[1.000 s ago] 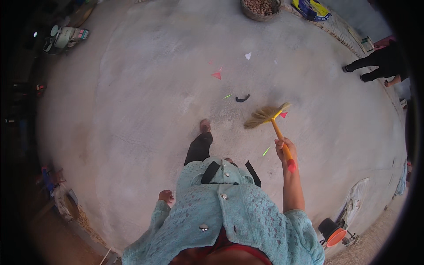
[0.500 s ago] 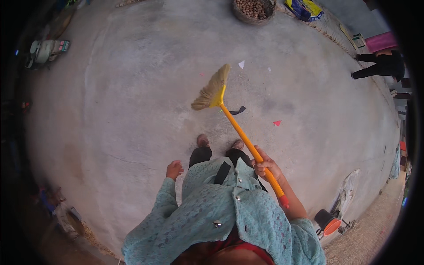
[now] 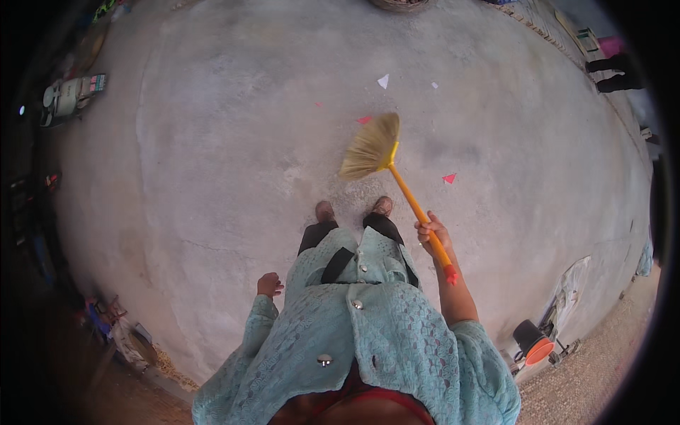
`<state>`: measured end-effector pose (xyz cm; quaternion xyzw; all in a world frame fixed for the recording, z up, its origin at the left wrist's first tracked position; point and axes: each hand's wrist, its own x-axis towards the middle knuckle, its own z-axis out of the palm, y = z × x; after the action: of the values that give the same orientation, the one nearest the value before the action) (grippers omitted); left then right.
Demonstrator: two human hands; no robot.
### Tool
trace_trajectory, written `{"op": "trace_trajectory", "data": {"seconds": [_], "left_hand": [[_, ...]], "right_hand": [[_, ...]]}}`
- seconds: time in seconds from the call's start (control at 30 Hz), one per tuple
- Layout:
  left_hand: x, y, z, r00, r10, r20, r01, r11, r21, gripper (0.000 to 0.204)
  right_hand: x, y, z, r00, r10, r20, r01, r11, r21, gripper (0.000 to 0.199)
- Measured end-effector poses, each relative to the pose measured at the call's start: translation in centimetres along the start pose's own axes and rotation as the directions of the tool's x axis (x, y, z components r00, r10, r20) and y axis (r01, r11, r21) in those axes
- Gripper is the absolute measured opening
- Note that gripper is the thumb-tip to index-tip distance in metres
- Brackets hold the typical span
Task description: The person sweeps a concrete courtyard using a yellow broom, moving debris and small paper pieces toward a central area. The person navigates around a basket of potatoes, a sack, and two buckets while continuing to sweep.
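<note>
Head view: I noted the right hand (image 3: 433, 235) with fingers wrapped around the orange handle of a broom (image 3: 388, 161), its straw head raised just beyond the feet. Left hand (image 3: 269, 285) hung empty, fingers loosely curled. Paper scraps (image 3: 449, 178) lay near the broom.

Right hand (image 3: 433, 236) is out in front at about hip level, fingers curled tight around a broom handle (image 3: 419, 214), forearm bare and angled up and forward from the elbow. Left hand (image 3: 269, 285) just hangs loose by the left side, fingers lightly curled, holding nothing, sleeve down to the wrist. Both feet are together.
</note>
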<state>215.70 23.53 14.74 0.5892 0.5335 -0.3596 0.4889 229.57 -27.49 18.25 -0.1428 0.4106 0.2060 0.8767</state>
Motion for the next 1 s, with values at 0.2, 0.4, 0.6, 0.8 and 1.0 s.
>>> {"op": "trace_trajectory", "data": {"seconds": [0.2, 0.4, 0.6, 0.8, 1.0], "left_hand": [[0.7, 7.4, 5.7, 0.937, 0.316, 0.149, -0.32, 0.947, -0.001, 0.03], [0.9, 9.6, 6.1, 0.931, 0.338, 0.138, -0.336, 0.941, -0.033, 0.029], [2.6, 5.0, 3.6, 0.973, 0.226, 0.054, -0.226, 0.974, -0.003, 0.024], [2.0, 1.5, 1.1, 0.976, 0.215, 0.039, -0.21, 0.972, -0.101, 0.026], [1.3, -0.2, -0.3, 0.959, 0.27, 0.089, -0.281, 0.949, 0.142, 0.027]], "right_hand": [[-8.4, -6.3, -0.8, 0.902, -0.343, -0.262, 0.271, 0.923, -0.275, 0.072], [-12.7, -6.5, 3.8, 0.922, -0.379, -0.083, 0.329, 0.877, -0.35, 0.079], [-8.4, -1.8, 8.8, 0.981, -0.091, 0.174, 0.136, 0.953, -0.27, 0.078], [7.1, 2.9, 12.3, 0.91, 0.164, 0.381, -0.114, 0.982, -0.15, 0.065], [17.5, 1.7, 15.2, 0.959, 0.141, 0.244, -0.105, 0.982, -0.156, 0.053]]}}
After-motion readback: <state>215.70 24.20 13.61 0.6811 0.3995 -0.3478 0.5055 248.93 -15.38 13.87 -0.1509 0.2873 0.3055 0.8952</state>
